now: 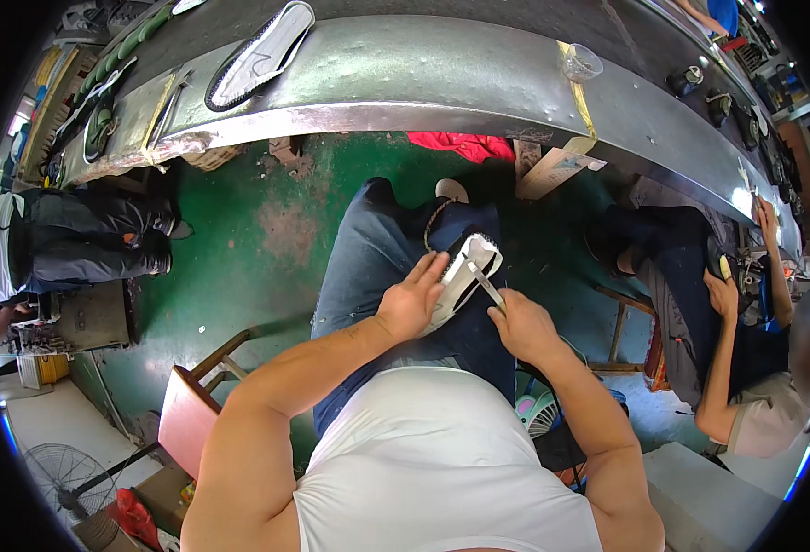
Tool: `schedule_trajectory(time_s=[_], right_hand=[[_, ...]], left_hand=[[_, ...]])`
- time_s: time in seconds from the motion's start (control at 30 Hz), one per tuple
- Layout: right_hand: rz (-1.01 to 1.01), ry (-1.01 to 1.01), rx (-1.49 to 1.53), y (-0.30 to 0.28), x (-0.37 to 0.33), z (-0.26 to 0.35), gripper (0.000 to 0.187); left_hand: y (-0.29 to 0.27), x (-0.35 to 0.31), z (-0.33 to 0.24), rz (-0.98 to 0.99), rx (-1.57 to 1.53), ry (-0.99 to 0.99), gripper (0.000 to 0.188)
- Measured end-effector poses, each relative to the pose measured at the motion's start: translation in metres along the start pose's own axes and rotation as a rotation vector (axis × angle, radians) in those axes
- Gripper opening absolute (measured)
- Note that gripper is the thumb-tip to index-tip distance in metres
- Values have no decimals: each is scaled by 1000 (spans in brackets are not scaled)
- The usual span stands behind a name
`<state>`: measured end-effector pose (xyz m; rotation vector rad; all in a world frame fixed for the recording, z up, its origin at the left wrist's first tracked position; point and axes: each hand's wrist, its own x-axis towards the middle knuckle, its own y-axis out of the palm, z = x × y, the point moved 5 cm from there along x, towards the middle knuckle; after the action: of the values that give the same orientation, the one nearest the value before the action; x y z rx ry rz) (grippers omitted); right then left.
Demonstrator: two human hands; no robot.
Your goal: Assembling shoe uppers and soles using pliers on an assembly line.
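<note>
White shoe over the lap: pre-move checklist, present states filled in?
1. Left hand on the white shoe: ok, at its left side.
2. Metal tool gripped: ok, in the right hand.
3. Left fingertips apart from the tool's tip: ok, a small gap shows.
4. Tool's tip touching the shoe: cannot tell; it overlaps the shoe in this view.
5. Shoe resting on the thighs: cannot tell; it is over them, contact hidden.
6. Second shoe out of the way: ok, on the metal bench.
</note>
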<state>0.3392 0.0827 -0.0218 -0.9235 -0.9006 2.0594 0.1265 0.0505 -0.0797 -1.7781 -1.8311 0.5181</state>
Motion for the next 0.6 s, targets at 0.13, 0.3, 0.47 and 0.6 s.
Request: schedule_trajectory(time_s=[0.13, 0.3, 0.47, 0.6], right_hand=[[134, 123, 210, 7, 1, -30, 25], [-54, 13, 385, -27, 6, -17, 28], [-20, 2, 151, 15, 22, -22, 40], [138, 38, 340, -3, 15, -12, 38]], left_hand=[[4, 8, -13, 408, 266, 84, 59], [-1, 20, -26, 575, 368, 65, 62], [-9, 10, -40, 712, 355, 65, 65], [-1, -42, 19, 418, -152, -542, 75]])
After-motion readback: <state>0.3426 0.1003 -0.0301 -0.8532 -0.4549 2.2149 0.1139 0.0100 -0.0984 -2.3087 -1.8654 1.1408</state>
